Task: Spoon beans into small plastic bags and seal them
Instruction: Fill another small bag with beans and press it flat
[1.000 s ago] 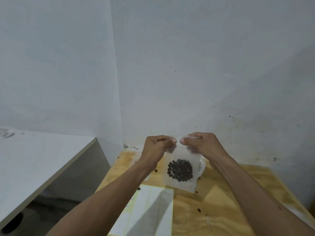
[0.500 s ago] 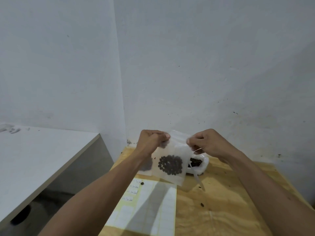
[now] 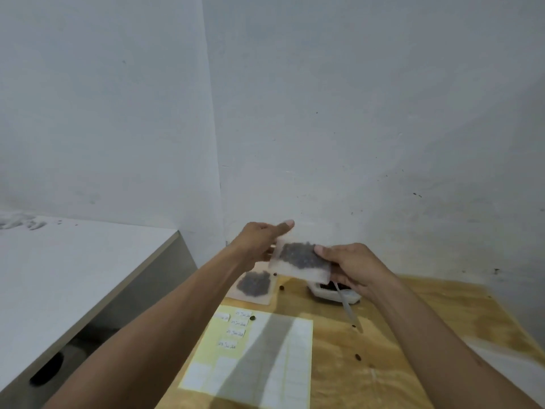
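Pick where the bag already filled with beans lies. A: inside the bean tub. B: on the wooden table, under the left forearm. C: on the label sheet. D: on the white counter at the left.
B: the filled bag lies flat on the table, beyond the label sheet and partly behind the left forearm.
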`<move>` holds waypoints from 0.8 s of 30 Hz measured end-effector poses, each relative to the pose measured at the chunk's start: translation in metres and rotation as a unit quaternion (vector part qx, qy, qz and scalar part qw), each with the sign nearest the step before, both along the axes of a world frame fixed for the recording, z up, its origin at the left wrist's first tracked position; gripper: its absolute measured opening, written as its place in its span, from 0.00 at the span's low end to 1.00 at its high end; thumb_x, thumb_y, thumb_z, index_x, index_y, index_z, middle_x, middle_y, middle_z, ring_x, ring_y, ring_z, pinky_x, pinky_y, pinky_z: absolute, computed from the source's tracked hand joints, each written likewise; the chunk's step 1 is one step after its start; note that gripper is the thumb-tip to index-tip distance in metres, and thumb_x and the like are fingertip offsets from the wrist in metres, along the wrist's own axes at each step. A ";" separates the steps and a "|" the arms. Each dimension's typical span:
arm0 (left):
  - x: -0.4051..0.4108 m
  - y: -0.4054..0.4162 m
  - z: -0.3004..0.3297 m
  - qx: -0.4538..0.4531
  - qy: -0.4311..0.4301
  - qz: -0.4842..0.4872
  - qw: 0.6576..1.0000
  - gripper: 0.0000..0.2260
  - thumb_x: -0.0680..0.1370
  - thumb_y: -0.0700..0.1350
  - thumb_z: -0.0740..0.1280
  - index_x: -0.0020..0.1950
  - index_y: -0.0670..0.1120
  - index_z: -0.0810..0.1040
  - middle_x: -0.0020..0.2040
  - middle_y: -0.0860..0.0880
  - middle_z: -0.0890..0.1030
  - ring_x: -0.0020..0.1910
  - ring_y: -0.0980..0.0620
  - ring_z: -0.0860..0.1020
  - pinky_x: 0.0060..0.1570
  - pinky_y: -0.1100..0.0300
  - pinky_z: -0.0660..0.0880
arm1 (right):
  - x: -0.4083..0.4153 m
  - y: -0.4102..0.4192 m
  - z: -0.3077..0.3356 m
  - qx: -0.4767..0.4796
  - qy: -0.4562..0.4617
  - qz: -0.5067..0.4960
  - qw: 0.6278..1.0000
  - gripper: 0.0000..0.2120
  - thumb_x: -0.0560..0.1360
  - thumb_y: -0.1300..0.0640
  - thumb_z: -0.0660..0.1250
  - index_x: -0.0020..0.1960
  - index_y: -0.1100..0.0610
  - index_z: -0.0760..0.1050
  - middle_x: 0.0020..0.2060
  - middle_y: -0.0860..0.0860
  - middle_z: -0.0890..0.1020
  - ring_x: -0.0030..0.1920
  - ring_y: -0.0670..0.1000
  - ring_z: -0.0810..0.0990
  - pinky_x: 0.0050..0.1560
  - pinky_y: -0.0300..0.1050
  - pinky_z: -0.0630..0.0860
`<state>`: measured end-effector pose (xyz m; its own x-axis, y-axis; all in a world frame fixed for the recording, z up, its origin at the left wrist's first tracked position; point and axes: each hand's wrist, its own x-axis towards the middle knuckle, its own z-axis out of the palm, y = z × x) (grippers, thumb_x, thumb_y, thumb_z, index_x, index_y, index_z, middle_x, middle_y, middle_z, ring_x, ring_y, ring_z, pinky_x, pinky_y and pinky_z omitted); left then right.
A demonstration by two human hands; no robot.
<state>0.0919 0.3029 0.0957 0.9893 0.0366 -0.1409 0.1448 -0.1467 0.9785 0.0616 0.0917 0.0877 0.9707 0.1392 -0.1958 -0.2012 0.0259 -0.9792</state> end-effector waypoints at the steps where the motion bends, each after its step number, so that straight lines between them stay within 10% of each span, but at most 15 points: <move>1: 0.001 0.004 0.000 0.027 0.025 -0.014 0.999 0.20 0.74 0.50 0.78 0.57 0.37 0.83 0.53 0.42 0.85 0.47 0.45 0.85 0.41 0.58 0.81 | 0.003 0.003 0.001 0.020 0.015 -0.030 0.999 0.14 0.74 0.61 0.75 0.52 0.72 0.81 0.40 0.59 0.87 0.37 0.53 0.87 0.34 0.42 0.83; 6: 0.002 0.024 -0.004 0.011 0.015 0.042 0.999 0.09 0.72 0.32 0.77 0.50 0.29 0.84 0.43 0.37 0.84 0.35 0.48 0.82 0.30 0.64 0.78 | 0.015 0.027 0.002 -0.057 0.023 -0.043 0.997 0.10 0.75 0.62 0.75 0.43 0.69 0.79 0.26 0.54 0.81 0.24 0.47 0.80 0.26 0.37 0.77; 12: 0.008 0.056 -0.035 0.091 0.013 0.095 0.991 0.05 0.72 0.33 0.77 0.45 0.31 0.84 0.45 0.37 0.85 0.42 0.44 0.82 0.51 0.48 0.82 | 0.035 0.077 -0.028 -0.278 -0.069 -0.025 0.958 0.17 0.73 0.54 0.75 0.35 0.56 0.68 0.30 0.52 0.70 0.33 0.52 0.74 0.34 0.43 0.67; 24: 0.025 0.093 -0.103 0.235 0.032 0.112 0.965 0.10 0.74 0.39 0.76 0.39 0.44 0.75 0.39 0.45 0.74 0.39 0.49 0.73 0.41 0.56 0.71 | 0.051 0.133 -0.091 -0.418 -0.061 0.024 0.906 0.15 0.77 0.49 0.69 0.39 0.57 0.71 0.35 0.52 0.76 0.37 0.56 0.78 0.35 0.46 0.71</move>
